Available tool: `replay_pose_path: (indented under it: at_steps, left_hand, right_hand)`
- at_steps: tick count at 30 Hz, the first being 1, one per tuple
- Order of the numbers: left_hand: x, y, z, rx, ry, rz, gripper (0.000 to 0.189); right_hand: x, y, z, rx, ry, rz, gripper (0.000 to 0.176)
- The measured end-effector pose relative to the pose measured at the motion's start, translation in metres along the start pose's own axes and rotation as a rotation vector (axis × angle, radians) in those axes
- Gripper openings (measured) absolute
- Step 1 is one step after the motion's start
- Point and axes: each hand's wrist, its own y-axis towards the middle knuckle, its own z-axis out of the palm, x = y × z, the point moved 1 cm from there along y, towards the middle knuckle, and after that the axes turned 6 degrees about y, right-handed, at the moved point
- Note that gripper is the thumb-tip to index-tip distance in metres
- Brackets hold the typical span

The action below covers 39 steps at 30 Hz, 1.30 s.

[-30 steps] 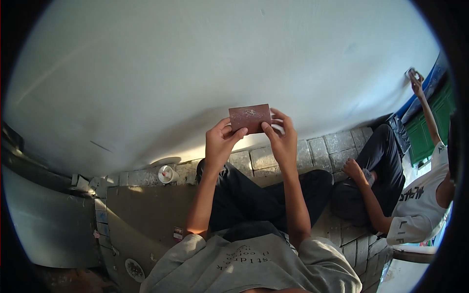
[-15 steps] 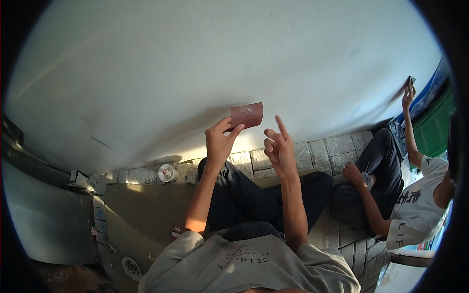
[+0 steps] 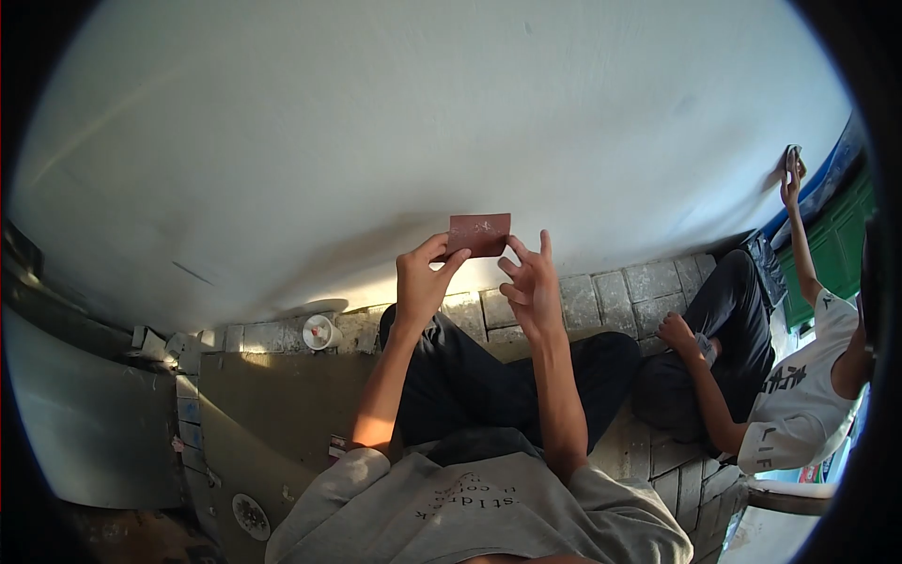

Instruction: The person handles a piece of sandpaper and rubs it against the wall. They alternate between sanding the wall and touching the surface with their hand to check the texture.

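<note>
Pinched between thumb and fingers of the left hand (image 3: 420,280), a small reddish-brown sandpaper sheet (image 3: 480,233) is held up in front of the white wall (image 3: 376,122). The right hand (image 3: 534,287) grips nothing: its fingers are spread loosely, with one fingertip at the lower right corner of the sandpaper sheet. A co-worker's hand (image 3: 792,174) is raised against the same wall, far right.

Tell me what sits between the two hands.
In the head view, a reddish-brown sheet bridges the gap: the left hand pinches one edge, the right hand is open beside the other.
</note>
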Motion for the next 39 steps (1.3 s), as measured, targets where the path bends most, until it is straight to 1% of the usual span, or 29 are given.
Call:
replay_pose_path:
  at_steps: [2, 3, 4, 6, 7, 9, 10, 12, 13, 14, 16, 17, 18, 20, 21, 22, 23, 24, 25, 26, 27, 28, 30, 32, 34, 35, 37, 38, 39]
  left_hand:
    - [0.0, 0.002, -0.001, 0.0, -0.015, -0.006, 0.034]
    - [-0.003, 0.001, -0.003, 0.008, -0.029, -0.009, 0.034]
    - [-0.006, 0.0, -0.004, 0.018, -0.044, -0.013, 0.034]
    - [-0.007, 0.0, -0.004, 0.012, -0.039, -0.011, 0.033]
    - [-0.007, 0.0, -0.004, -0.002, -0.032, -0.007, 0.033]
    - [-0.004, 0.001, -0.006, 0.008, -0.051, -0.025, 0.033]
    - [-0.003, 0.001, -0.007, 0.021, -0.068, -0.042, 0.033]
    - [-0.007, 0.002, -0.009, 0.04, -0.158, -0.059, 0.033]
    - [-0.009, 0.002, -0.011, 0.06, -0.245, -0.075, 0.033]
    - [-0.008, 0.0, -0.012, 0.052, -0.243, -0.063, 0.033]
    - [-0.007, 0.001, -0.015, 0.163, -0.394, -0.037, 0.037]
    - [-0.009, 0.004, -0.023, 0.262, -0.273, -0.044, 0.039]
    - [-0.029, 0.01, -0.035, 0.289, -0.043, 0.027, 0.046]
    - [-0.067, 0.035, -0.066, 0.064, 0.17, 0.368, 0.052]
    - [-0.077, 0.059, -0.085, -0.078, 0.267, 0.488, 0.055]
    - [-0.102, 0.081, -0.106, -0.31, 0.464, 0.683, 0.054]
    - [-0.129, 0.105, -0.13, -0.443, 0.464, 0.763, 0.053]
    - [-0.15, 0.136, -0.157, -0.642, 0.64, 0.858, 0.054]
    - [-0.166, 0.167, -0.181, -0.857, 0.836, 0.818, 0.06]
    - [-0.183, 0.195, -0.204, -1.006, 0.922, 0.771, 0.071]
    - [-0.195, 0.219, -0.221, -1.071, 0.864, 0.697, 0.081]
    - [-0.21, 0.234, -0.232, -1.091, 0.864, 0.712, 0.081]
    - [-0.236, 0.26, -0.251, -1.194, 0.86, 0.643, 0.087]
    - [-0.257, 0.278, -0.252, -1.225, 0.802, 0.688, 0.087]
    - [-0.273, 0.293, -0.243, -1.263, 0.921, 0.76, 0.084]
    - [-0.284, 0.298, -0.231, -1.255, 0.935, 0.849, 0.081]
    - [-0.311, 0.294, -0.199, -1.174, 0.972, 1.025, 0.076]
    - [-0.328, 0.276, -0.182, -1.007, 1.063, 0.976, 0.066]
    - [-0.337, 0.278, -0.166, -0.932, 1.214, 0.991, 0.079]
  right_hand:
    - [-0.002, 0.01, -0.025, 0.299, -0.072, -0.046, 0.092]
    - [-0.002, 0.012, -0.022, 0.358, -0.152, -0.015, 0.09]
    - [-0.002, 0.009, -0.021, 0.35, -0.152, -0.016, 0.09]
    - [-0.004, 0.005, -0.013, 0.105, 0.003, 0.097, 0.08]
    - [-0.006, 0.005, -0.012, 0.105, 0.003, 0.096, 0.08]
    - [-0.007, 0.003, -0.011, 0.053, -0.115, -0.083, 0.071]
    - [-0.01, 0.004, -0.014, 0.054, -0.115, -0.082, 0.071]
    - [-0.016, 0.014, -0.023, 0.022, -0.566, -0.334, 0.063]
    - [-0.019, 0.015, -0.026, 0.031, -0.615, -0.356, 0.053]
    - [-0.021, 0.012, -0.028, 0.045, -0.613, -0.363, 0.053]
    - [-0.023, 0.007, -0.023, 0.138, -0.574, -0.214, 0.037]
    - [-0.022, 0.005, -0.02, 0.112, -0.581, -0.262, 0.032]
    - [-0.022, 0.002, -0.019, 0.086, -0.586, -0.309, 0.028]
    - [-0.015, -0.003, -0.016, 0.086, -0.495, -0.385, 0.026]
    - [-0.01, -0.007, -0.015, 0.09, -0.462, -0.406, 0.025]
    - [-0.005, -0.009, -0.017, 0.088, -0.431, -0.424, 0.023]
    - [-0.002, -0.01, -0.024, 0.113, -0.431, -0.433, 0.023]
    - [0.0, -0.011, -0.031, 0.113, -0.379, -0.447, 0.023]
    - [0.002, -0.013, -0.038, 0.112, -0.328, -0.458, 0.022]
    - [0.002, -0.016, -0.042, 0.133, -0.326, -0.467, 0.022]
    - [0.003, -0.022, -0.045, 0.103, -0.303, -0.48, 0.023]
    - [0.004, -0.025, -0.047, 0.076, -0.276, -0.495, 0.023]
    - [0.006, -0.034, -0.053, 0.05, -0.269, -0.487, 0.02]
    - [0.009, -0.036, -0.064, 0.016, -0.268, -0.473, 0.018]
    - [0.011, -0.037, -0.074, -0.011, -0.266, -0.445, 0.01]
    - [0.012, -0.038, -0.076, -0.048, -0.256, -0.448, 0.006]
    - [0.013, -0.037, -0.077, -0.037, -0.252, -0.459, 0.006]
    - [0.013, -0.037, -0.077, -0.032, -0.252, -0.469, 0.006]
    - [0.012, -0.038, -0.073, -0.029, -0.25, -0.47, 0.006]
